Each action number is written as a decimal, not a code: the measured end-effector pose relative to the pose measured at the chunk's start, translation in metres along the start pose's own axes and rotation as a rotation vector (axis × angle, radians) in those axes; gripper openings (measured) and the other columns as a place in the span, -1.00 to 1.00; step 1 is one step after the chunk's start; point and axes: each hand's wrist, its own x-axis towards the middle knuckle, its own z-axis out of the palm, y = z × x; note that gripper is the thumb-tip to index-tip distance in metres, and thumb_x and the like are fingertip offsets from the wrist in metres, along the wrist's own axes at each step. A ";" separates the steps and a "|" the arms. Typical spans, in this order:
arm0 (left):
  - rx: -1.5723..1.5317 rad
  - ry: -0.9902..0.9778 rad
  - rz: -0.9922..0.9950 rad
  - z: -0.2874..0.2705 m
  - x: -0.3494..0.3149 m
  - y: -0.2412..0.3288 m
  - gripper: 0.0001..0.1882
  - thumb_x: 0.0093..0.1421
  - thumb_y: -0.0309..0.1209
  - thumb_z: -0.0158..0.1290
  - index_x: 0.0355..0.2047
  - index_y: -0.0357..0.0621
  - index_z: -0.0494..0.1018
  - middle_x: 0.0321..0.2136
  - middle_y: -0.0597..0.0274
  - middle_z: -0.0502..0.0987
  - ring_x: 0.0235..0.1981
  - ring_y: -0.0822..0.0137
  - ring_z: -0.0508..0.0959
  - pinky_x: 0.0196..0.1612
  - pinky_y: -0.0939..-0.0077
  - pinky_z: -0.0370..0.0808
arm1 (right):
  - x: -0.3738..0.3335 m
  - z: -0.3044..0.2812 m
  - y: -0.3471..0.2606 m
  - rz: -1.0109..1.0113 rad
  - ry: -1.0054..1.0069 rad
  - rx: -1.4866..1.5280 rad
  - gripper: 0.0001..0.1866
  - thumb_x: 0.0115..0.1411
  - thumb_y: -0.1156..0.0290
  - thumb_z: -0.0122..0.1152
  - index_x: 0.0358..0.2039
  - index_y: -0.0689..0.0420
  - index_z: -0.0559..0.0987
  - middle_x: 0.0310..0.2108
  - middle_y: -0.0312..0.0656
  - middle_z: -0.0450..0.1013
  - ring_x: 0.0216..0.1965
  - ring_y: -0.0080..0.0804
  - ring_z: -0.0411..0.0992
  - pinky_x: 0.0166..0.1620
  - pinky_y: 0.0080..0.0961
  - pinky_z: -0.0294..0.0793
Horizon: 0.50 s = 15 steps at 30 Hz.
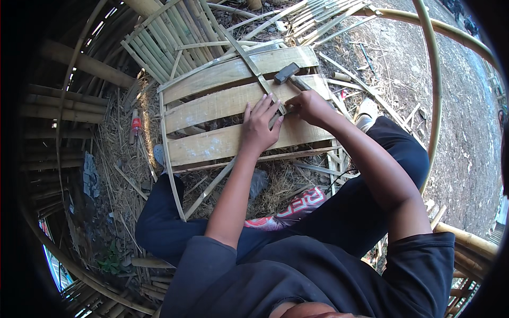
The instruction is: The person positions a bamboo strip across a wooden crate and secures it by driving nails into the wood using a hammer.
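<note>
Desk (207,146), 1 pc, under L hand (261,123) and R hand (313,107): 3 wide boards w/ gaps btwn. Prob. heaviest item here, stiff, rough-edged; an end of the outer boards looks the best hold.

Panels (175,40), approx. 2, lie beyond the hands: 1 up-left of L hand, 1 up-right of R hand, both slatted. Look light for their size, a bit springy; prob. best taken by several slats at once.

Strip (253,69), 1 pc, crosses the desk at a slant: near end by L hand's fingertips and next to R hand, far end running up-left, away from both. Prob. light, stiff lengthwise w/ some flex, smooth so maybe slippery; edges could be sharp/splintery. Best hold = flat pressure from above near the end, or a pinch across the width, no sliding along the edge.

Hammer (289,74), qty 1, head just beyond R hand, handle running in to it. Prob. head-heavy, solid; take it by the handle.

Hands, 2: L hand is palm down, fingers spread, laid at strip. R hand is curled, looks closed round hammer's handle, grip partly hidden; fingertips bunched by strip's end, can't tell if they pinch sth small.

Bottle (136,124), 1, red label, on ground well left of L hand. Prob. v. light.
</note>
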 end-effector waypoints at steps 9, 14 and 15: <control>0.112 -0.046 0.039 0.002 0.002 0.001 -0.50 0.36 -0.27 0.04 0.30 0.12 0.43 0.37 0.12 0.31 0.41 0.09 0.27 0.45 -0.12 0.09 | 0.000 -0.002 -0.007 0.060 0.005 -0.040 -0.79 0.06 0.48 0.33 -0.26 0.17 0.74 -0.42 0.08 0.61 -0.40 0.05 0.59 -0.26 -0.22 0.57; 0.132 -0.066 0.059 0.001 0.006 0.003 -0.49 0.38 -0.26 0.00 0.34 0.16 0.39 0.39 0.12 0.27 0.43 0.08 0.24 0.46 -0.12 0.07 | -0.005 0.001 -0.015 0.096 0.051 0.010 -0.79 0.03 0.39 0.45 -0.46 0.27 0.63 -0.49 0.13 0.56 -0.44 0.12 0.55 -0.29 -0.14 0.54; 0.150 -0.067 0.061 0.001 0.003 -0.001 -0.50 0.38 -0.26 -0.01 0.33 0.15 0.39 0.38 0.10 0.27 0.42 0.06 0.23 0.46 -0.16 0.06 | -0.006 0.001 -0.021 0.075 0.066 0.021 -0.74 0.00 0.34 0.51 -0.47 0.28 0.63 -0.51 0.13 0.55 -0.44 0.14 0.55 -0.30 -0.14 0.54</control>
